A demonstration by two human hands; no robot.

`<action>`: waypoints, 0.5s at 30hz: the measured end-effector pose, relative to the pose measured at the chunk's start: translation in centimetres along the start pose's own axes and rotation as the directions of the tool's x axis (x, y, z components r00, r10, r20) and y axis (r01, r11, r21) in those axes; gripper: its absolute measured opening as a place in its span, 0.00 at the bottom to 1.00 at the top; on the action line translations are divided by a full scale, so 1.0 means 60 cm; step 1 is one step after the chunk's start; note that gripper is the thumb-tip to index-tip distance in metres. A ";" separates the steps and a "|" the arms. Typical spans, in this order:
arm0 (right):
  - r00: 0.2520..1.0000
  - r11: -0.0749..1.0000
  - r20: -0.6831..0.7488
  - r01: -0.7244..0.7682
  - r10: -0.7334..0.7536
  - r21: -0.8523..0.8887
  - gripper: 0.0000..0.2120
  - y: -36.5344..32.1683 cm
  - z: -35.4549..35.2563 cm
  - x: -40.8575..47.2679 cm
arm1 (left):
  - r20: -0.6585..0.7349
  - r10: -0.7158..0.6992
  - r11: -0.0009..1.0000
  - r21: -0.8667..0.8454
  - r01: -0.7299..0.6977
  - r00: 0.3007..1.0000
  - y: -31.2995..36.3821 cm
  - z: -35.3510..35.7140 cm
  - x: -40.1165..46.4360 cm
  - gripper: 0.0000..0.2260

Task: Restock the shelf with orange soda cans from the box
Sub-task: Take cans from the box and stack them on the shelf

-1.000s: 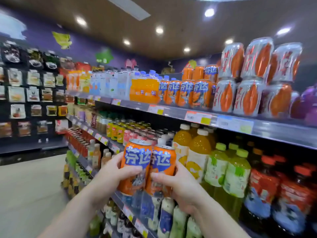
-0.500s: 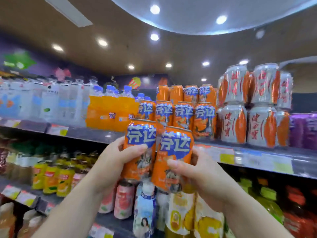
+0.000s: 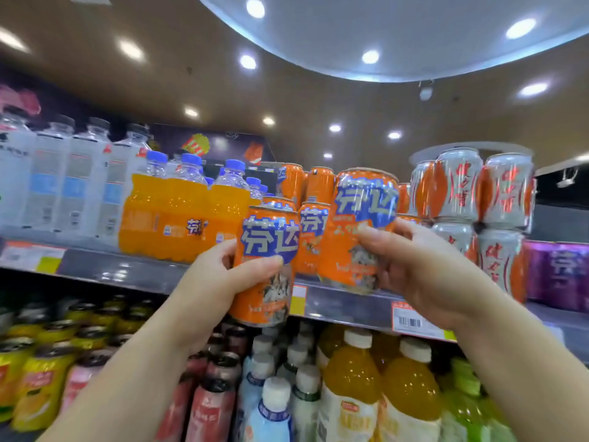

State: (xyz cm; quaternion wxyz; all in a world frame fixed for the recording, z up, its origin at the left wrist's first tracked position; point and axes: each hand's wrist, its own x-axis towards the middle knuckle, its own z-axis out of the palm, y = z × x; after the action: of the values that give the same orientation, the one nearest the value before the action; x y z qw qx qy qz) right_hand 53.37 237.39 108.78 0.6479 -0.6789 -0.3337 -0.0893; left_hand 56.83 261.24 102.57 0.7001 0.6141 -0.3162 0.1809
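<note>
Purple cans (image 3: 561,272) blurred, edge-cut.

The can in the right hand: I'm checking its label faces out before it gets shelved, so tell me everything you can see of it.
The can in the right hand is orange metal, it seems, with a big blue label in white characters facing the camera and a blurred picture lower down. It tilts slightly, raised to the level of the top shelf, just in front of the stocked orange cans. The right hand grips its right side, thumb across the front. Whether its base touches the shelf is unclear.
</note>
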 end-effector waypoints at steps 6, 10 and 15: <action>1.000 0.993 -0.007 0.008 -0.009 -0.119 0.30 -0.042 -0.019 0.073 | 0.024 -0.006 1.000 0.006 0.006 1.000 0.003 -0.017 0.029 0.24; 0.998 0.985 -0.062 -0.004 -0.007 -0.171 0.23 -0.055 -0.019 0.116 | 0.020 -0.029 1.000 -0.006 0.029 0.999 0.014 -0.022 0.054 0.29; 0.998 0.985 -0.043 0.045 -0.053 -0.167 0.20 -0.073 -0.024 0.147 | 0.019 -0.057 0.998 -0.011 0.057 0.998 0.020 -0.018 0.074 0.21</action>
State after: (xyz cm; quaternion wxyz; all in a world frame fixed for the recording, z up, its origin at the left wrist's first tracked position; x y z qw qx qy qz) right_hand 58.08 238.74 117.46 0.5946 -0.7196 -0.3264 -0.1487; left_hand 59.54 261.89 106.35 0.7053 0.6207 -0.3062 0.1533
